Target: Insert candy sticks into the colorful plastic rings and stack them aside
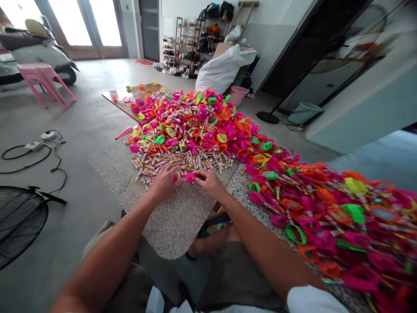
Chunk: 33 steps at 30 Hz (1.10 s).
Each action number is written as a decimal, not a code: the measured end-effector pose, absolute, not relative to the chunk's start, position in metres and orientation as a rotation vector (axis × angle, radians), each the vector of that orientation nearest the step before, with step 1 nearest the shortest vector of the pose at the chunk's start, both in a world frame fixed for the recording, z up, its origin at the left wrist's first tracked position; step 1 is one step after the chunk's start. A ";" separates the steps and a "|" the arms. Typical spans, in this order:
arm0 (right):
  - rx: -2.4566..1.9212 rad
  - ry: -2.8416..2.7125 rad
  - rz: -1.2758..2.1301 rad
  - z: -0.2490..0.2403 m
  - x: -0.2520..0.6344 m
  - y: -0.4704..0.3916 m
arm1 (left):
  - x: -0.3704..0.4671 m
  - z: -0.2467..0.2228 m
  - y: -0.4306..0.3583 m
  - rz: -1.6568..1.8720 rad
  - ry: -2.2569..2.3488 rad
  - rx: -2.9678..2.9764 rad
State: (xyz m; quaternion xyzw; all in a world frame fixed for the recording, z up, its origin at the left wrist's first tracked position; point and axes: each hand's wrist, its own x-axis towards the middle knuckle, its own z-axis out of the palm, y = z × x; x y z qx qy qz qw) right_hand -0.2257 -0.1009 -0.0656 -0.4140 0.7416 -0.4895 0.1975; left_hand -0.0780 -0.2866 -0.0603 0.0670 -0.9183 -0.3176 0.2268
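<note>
Over the speckled stone tabletop [176,230], my two hands meet at a bright pink plastic toy watch [189,177]. My left hand [165,181] has its thumb and fingers closed at the watch's left end. The fingers of my right hand [209,183] pinch its right end. Part of the watch is hidden behind the fingers. Just beyond my hands lies a spread of small wrapped candy rolls [182,160]. Behind them rises a heap of pink, orange, yellow and green toy watches [195,115], many with candy rolls among them.
More toy watches [325,217] cover the stone surface along my right. A brown board [120,106] supports the heap's far left. A black fan [22,221] and cables [57,161] are on the left floor. A white sack [218,69] and pink bucket [237,95] stand behind.
</note>
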 end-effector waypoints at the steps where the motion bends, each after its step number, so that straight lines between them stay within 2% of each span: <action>1: -1.188 2.064 -1.366 -0.066 -0.224 -0.101 | -0.079 -0.060 -0.285 -0.878 -2.535 0.130; 7: -1.122 2.055 -1.355 -0.069 -0.226 -0.107 | -0.083 -0.062 -0.288 -0.848 -2.480 0.051; 14: -1.190 2.525 -0.847 -0.077 -0.223 -0.120 | -0.087 -0.063 -0.289 -1.053 -2.280 0.058; 22: -0.926 2.585 -0.903 -0.071 -0.226 -0.122 | -0.090 -0.063 -0.289 -1.365 -2.135 0.172; 24: -0.846 2.541 -1.039 -0.060 -0.227 -0.115 | -0.090 -0.061 -0.290 -1.439 -2.112 0.195; 29: -0.674 1.893 -1.932 -0.025 -0.208 -0.105 | -0.091 -0.053 -0.285 -1.608 -2.043 0.176; 33: -0.698 1.705 -2.226 -0.014 -0.188 -0.107 | -0.088 -0.047 -0.278 -1.808 -1.960 0.142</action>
